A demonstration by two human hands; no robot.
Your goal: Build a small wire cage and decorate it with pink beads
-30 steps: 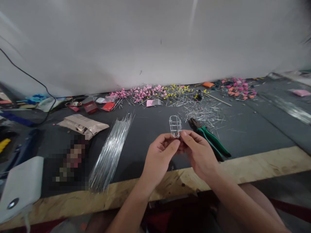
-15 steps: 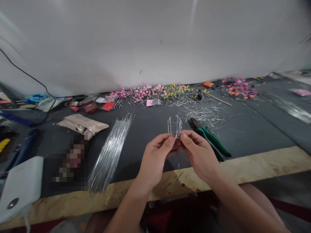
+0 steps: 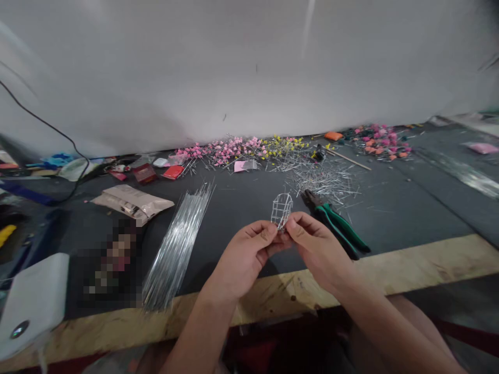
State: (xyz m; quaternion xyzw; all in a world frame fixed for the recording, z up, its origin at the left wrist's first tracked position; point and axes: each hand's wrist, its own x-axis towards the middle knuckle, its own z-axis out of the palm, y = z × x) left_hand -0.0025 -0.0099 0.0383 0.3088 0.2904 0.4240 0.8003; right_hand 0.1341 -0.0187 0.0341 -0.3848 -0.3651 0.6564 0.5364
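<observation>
A small silvery wire frame (image 3: 281,209), shaped like a rounded cage, stands up between my fingertips. My left hand (image 3: 244,254) pinches its lower left edge between thumb and fingers. On the other side, my right hand (image 3: 319,249) grips the lower right edge with thumb and forefinger. The frame's bottom is partly hidden by my fingers. Green-handled pliers (image 3: 337,223) lie on the dark mat just beyond my right hand. A bundle of straight metal wires (image 3: 177,246) rests to the left of my left hand.
Short loose wires (image 3: 325,182) are scattered behind the pliers. Pink-tipped stems (image 3: 234,149) and yellow-tipped stems (image 3: 284,148) lie along the wall. A beige packet (image 3: 132,200) and a white device (image 3: 37,301) are on the left. The wooden edge (image 3: 429,262) runs along the front.
The wire frame has turned and tilted slightly, and its grid now shows more from the side. Both hands have shifted a little lower while keeping hold of it.
</observation>
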